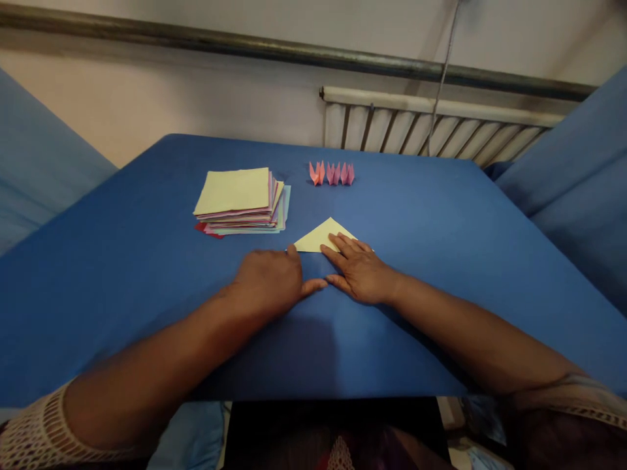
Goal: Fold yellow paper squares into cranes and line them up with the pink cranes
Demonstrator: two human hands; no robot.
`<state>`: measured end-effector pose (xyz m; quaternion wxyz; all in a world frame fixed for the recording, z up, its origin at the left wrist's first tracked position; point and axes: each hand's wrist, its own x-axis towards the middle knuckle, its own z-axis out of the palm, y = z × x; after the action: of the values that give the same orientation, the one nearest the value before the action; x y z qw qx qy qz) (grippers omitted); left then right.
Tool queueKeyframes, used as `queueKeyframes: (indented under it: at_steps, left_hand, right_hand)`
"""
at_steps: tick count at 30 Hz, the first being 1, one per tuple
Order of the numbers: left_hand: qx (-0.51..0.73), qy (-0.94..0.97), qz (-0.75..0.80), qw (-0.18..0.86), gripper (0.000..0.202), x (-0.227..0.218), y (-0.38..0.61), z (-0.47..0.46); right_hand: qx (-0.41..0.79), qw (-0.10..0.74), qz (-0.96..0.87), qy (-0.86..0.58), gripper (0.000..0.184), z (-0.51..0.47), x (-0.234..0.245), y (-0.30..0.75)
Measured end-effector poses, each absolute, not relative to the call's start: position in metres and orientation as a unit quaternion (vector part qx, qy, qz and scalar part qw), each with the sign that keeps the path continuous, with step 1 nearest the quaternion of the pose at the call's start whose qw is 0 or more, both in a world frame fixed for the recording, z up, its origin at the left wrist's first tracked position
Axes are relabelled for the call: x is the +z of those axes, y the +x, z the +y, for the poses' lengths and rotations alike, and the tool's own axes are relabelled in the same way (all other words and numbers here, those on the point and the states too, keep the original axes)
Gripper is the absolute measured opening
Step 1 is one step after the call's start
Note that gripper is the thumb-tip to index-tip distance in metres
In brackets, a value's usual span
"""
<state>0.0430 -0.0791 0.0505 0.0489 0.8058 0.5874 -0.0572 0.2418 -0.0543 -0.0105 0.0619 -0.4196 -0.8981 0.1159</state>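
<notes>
A pale yellow sheet of paper [316,236], folded into a triangle, lies on the blue-covered table with its peak pointing away from me. My right hand [365,271] rests flat on its right half, fingers spread and covering much of that side. At the left corner of the paper is my left hand [272,281], its fingers curled in and pressed together, with the index finger touching the fold's end. The left thumb sticks out towards the right thumb, and the two tips almost meet in front of the paper's near edge.
A stack of coloured paper sheets [235,190], yellow on top, stands left of the triangle. Several small folded pink and orange paper figures [333,173] stand in a row farther back. Behind the blue table [431,215] are a radiator [416,130] and a pipe [274,49].
</notes>
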Motion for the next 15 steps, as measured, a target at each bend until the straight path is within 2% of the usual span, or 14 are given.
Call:
queueKeyframes:
  at_steps: [3, 6, 10, 15]
  left_hand:
    - [0.090, 0.860, 0.501, 0.011, 0.076, 0.041, 0.056, -0.067]
    - [0.151, 0.894, 0.419, 0.052, 0.085, 0.020, 0.074, -0.051]
    - [0.103, 0.904, 0.394, 0.133, 0.080, -0.002, 0.081, -0.031]
    - [0.046, 0.887, 0.440, 0.129, 0.086, -0.003, 0.064, -0.026]
  right_hand:
    - [0.127, 0.067, -0.894, -0.425, 0.067, -0.055, -0.008, 0.239]
    - [0.139, 0.075, -0.894, -0.419, 0.071, -0.055, -0.008, 0.238]
    - [0.140, 0.076, -0.890, -0.427, 0.071, -0.054, -0.008, 0.236]
    - [0.132, 0.062, -0.880, -0.452, 0.069, -0.061, -0.006, 0.233]
